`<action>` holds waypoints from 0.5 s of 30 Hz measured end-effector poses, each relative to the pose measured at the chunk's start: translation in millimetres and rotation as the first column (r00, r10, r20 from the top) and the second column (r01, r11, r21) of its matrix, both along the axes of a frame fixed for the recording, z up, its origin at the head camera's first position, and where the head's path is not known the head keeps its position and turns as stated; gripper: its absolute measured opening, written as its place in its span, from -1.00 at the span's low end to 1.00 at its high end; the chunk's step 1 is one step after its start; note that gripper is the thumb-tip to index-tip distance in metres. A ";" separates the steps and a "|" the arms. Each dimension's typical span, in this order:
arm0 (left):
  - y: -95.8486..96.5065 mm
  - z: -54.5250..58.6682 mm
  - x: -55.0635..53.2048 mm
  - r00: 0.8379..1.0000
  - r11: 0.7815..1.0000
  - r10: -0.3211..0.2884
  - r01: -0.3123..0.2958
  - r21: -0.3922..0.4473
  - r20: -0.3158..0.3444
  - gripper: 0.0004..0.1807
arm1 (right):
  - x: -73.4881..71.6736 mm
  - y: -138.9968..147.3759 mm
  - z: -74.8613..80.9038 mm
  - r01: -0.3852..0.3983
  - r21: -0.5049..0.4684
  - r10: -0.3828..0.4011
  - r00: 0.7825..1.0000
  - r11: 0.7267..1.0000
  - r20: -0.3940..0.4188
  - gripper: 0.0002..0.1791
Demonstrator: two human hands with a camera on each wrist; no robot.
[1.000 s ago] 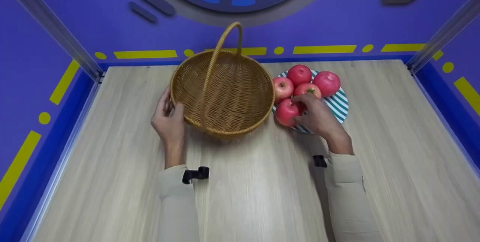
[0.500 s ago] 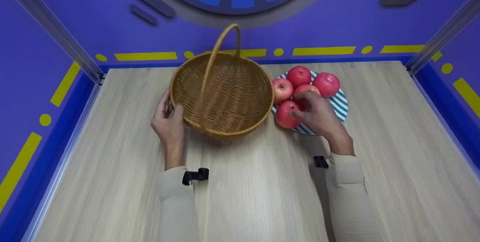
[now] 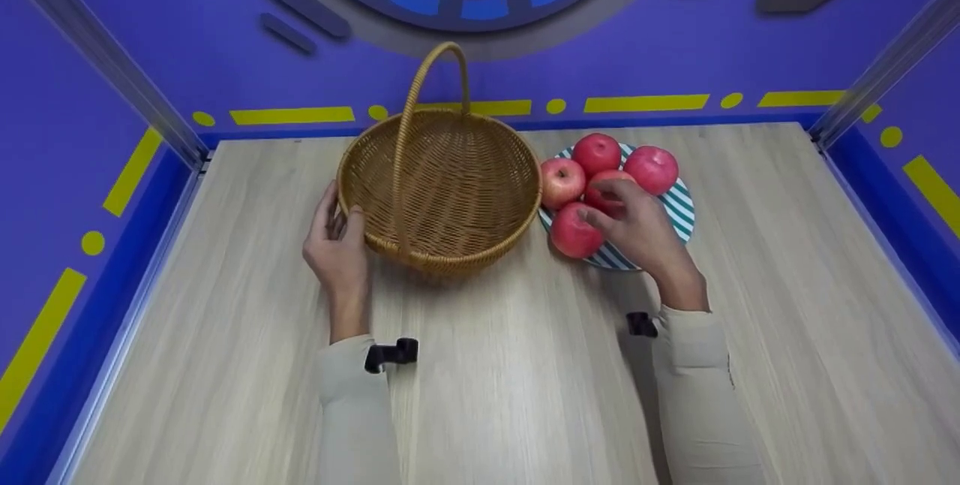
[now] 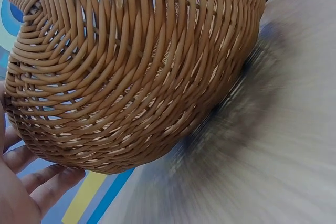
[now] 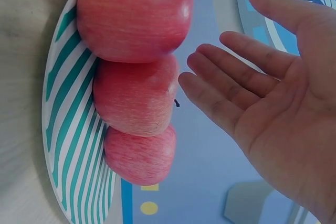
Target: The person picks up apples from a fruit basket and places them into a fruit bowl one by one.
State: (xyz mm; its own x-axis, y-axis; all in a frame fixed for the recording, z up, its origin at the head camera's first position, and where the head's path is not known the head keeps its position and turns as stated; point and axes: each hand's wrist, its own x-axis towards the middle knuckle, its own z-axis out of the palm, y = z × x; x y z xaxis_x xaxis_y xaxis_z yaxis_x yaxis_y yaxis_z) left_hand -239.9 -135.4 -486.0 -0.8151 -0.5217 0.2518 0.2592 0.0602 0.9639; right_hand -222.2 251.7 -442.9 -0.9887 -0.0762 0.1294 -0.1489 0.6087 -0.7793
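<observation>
A brown wicker basket (image 3: 450,192) with an arched handle stands left of the middle in the head view. My left hand (image 3: 337,248) holds its left side, thumb at the rim and fingers against the outer weave. In the left wrist view, those fingers (image 4: 55,184) lie alongside the woven underside. Several red apples (image 3: 576,231) sit on a green-and-white striped plate (image 3: 679,207) to the right. Over the near apples hovers my right hand (image 3: 641,226), thumb and fingers parted, nothing held. The right wrist view shows its fingers (image 5: 226,85) extended, apart from the apples.
Pale wooden table (image 3: 487,372) lies under everything. Purple-blue panels (image 3: 675,42) with yellow marks stand at the back and both sides. The basket's right rim reaches close beside the plate and its leftmost apple.
The basket has shifted and leaned slightly left, its handle moving left too. My right hand has drawn back from the front apple, its thumb and fingers letting go. The left hand hardly moved.
</observation>
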 end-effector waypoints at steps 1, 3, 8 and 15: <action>0.3 0.0 -0.7 1.000 1.000 -0.006 0.006 0.007 0.003 -0.51 | -0.8 0.1 0.0 0.002 -0.006 -0.002 1.000 1.000 -0.004 -0.48; 0.6 0.1 -1.8 1.000 1.000 -0.015 0.015 0.018 0.008 -0.50 | -1.9 -0.3 -0.5 0.002 -0.023 -0.002 1.000 1.000 -0.009 -0.48; 2.3 -0.2 -1.4 1.000 1.000 -0.009 0.009 0.004 0.029 -0.47 | -2.9 -3.4 -1.8 0.011 -0.042 -0.012 1.000 0.999 -0.025 -0.41; 4.5 5.4 4.6 0.996 0.971 0.081 -0.069 -0.231 0.041 -0.37 | -4.1 -7.0 5.3 0.014 -0.031 -0.015 1.000 0.999 -0.026 -0.26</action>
State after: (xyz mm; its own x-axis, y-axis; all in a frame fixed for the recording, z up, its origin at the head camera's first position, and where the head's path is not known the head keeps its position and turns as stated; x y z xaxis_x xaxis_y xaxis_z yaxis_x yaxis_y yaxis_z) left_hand -235.3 -130.9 -480.6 -0.7902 -0.5151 0.3320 0.1980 0.2981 0.9338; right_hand -226.3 244.6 -437.6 -0.9858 -0.0575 0.1577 -0.1612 0.5864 -0.7938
